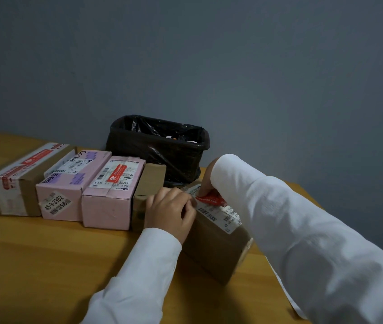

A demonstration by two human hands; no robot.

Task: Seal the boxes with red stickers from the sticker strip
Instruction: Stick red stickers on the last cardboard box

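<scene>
Hands work together on the brown cardboard box (218, 244) nearest the camera, which stands on the yellow wooden table (45, 265) at the right end of a row of parcels. The left hand (170, 210) rests against the box's top left edge with its fingers curled, the tips pinched at the end of the red rectangular sticker (211, 199); it seems to steady the box and hold that end down. The right hand (205, 183), mostly hidden by its white sleeve (302, 230), comes in from the far side and pinches the sticker's other end, likely to keep it taut while it is laid over the flap seam beside the white shipping label (223, 216). Whether the sticker is already pressed flat along its whole length cannot be told.

To the left, touching side by side, stand a plain brown box (148, 181), a pink box with a red sticker on its label (113, 195), a second pink box with purple print (69, 185), and a long brown box with red-printed tape (22, 174). Lining them up this way probably keeps finished parcels out of the way. A bin lined with a black plastic bag (160, 146) sits behind the row against the grey wall, within reach for waste. A white paper strip (286, 293), perhaps the sticker strip's backing, shows under the right sleeve.
</scene>
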